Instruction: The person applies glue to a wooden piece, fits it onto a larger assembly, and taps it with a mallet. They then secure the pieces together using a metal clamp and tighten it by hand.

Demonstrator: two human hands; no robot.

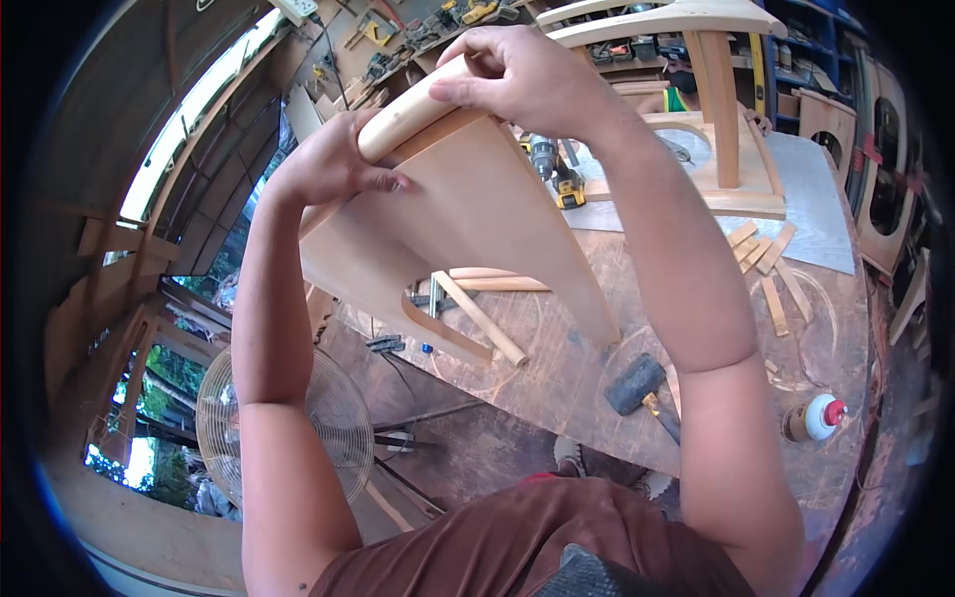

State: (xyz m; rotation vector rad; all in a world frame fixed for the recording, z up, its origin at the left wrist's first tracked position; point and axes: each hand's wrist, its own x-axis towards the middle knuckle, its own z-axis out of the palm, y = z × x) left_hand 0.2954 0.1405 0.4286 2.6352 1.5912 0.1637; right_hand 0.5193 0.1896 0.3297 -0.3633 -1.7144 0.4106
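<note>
A pale wooden panel (448,199) with an arched cut-out stands upright on the workbench, its top edge raised toward me. Along that top edge lies a short rounded wooden rail (413,109). My left hand (333,164) is closed over the panel's upper left corner, its thumb flat on the near face and the rail's lower end against the hand. At the rail's upper end, my right hand (507,75) grips with the thumb on the near side and fingers curled over the top. The far side of the panel is hidden.
The workbench (557,398) carries a mallet (632,386), a glue bottle (816,418), a cordless drill (557,169) and wooden strips (766,254). A wooden frame (731,129) stands at the back, with a person (679,95) behind it. A fan (298,428) is at left.
</note>
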